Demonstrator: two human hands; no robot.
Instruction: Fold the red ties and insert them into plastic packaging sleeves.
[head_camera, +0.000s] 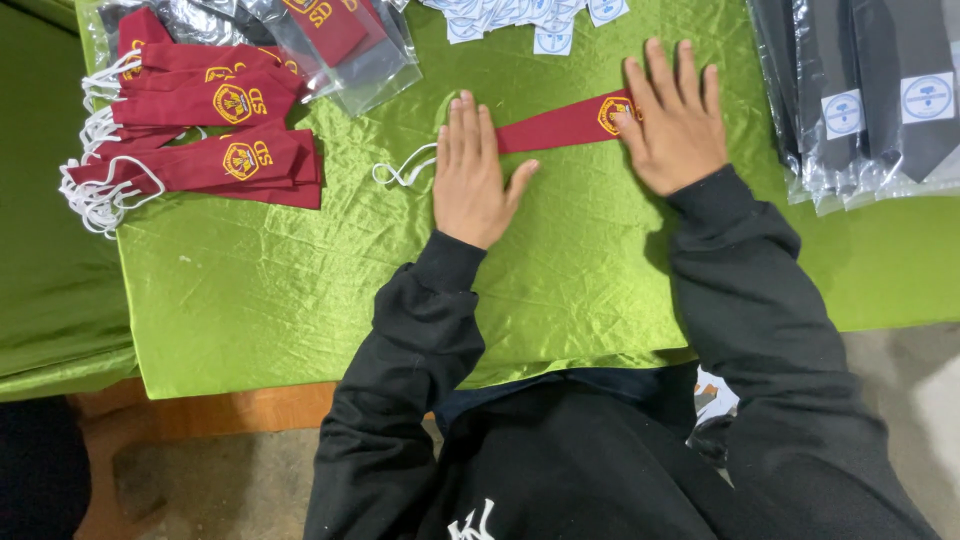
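two hands lie flat on the tabletop: one left hand, one right hand. one maroon tie lies under them. one pile of maroon ties sits at the left; its count cannot be told. about three black ties in clear sleeves lie at the right. several small white labels lie at the top.

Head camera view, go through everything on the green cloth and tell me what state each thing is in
Maroon tie: flat, unbagged, pressed under both hands.
Left hand: open, palm down on tie.
Right hand: open, palm down on tie's wide end.
Maroon tie pile: loose, unbagged.
Dark ties: bagged, labelled.
Loose labels: scattered.
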